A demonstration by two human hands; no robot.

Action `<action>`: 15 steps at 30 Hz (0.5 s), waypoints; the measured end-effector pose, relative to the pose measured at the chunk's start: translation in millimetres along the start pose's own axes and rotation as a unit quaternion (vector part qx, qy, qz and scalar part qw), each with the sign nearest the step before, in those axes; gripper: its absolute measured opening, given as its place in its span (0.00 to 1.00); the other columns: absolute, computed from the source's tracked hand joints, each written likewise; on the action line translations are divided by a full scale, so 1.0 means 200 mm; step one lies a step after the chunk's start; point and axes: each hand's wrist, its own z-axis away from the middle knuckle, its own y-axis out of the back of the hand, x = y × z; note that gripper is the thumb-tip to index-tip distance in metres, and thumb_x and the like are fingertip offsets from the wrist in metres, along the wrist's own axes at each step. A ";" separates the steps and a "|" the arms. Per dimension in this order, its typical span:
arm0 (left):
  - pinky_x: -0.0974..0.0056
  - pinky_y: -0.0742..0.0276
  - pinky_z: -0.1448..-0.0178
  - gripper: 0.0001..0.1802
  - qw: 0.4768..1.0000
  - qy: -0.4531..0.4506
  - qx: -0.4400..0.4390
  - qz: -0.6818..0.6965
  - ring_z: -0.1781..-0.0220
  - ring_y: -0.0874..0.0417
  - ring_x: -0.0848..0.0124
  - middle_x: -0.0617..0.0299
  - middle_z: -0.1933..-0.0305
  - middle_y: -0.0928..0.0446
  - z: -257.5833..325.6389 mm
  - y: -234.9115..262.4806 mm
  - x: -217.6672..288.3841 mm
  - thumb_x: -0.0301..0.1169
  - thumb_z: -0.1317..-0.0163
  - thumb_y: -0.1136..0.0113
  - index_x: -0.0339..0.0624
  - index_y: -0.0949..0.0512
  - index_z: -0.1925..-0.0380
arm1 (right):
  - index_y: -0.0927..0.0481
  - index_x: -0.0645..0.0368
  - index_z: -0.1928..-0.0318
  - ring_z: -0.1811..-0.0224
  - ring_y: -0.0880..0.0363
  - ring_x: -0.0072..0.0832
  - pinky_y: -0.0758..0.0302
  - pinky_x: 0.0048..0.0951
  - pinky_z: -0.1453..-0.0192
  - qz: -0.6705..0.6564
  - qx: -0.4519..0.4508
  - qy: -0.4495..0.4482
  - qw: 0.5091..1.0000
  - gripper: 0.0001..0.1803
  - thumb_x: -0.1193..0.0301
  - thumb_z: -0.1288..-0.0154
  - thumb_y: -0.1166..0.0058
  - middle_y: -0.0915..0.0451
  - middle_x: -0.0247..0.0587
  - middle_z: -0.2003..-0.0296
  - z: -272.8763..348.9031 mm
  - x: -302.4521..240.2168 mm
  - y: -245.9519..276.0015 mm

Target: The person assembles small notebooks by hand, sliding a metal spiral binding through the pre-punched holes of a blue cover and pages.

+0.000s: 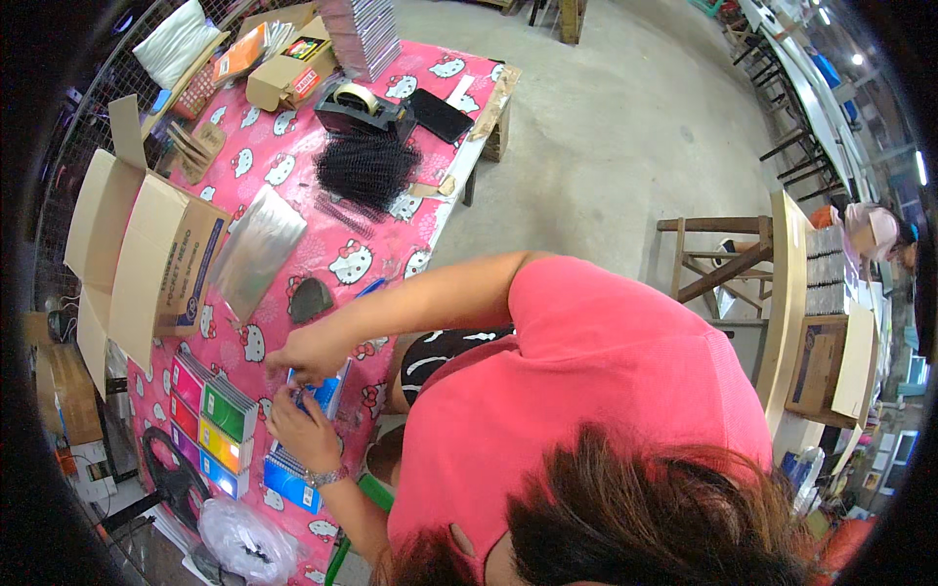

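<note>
Over the pink patterned tabletop, my two hands meet at a small blue notebook. My left hand, with a watch on its wrist, has its fingers closed on the notebook's edge. Right above it, my right hand has its fingers pinched together by the notebook's upper end; what they hold is hidden. Just below my left hand lies a stack of blue notebooks. Beside that stand several stacks of small notebooks, among them green, yellow and pink ones.
An open carton stands at left, beside clear plastic sleeves. A dark rounded object lies near my right forearm. Farther off are black wire coils, a tape dispenser, a phone and a tall stack. A plastic bag lies near.
</note>
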 end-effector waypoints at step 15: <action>0.53 0.34 0.47 0.12 0.998 0.024 0.038 0.054 0.57 0.22 0.57 0.54 0.61 0.21 -0.04 0.05 0.05 0.36 0.34 0.44 0.40 0.24 0.58 | 0.18 0.59 0.54 0.47 0.25 0.50 0.29 0.43 0.40 0.068 -0.045 -0.176 0.981 0.24 0.50 0.33 0.51 0.25 0.57 0.46 0.09 0.33 0.12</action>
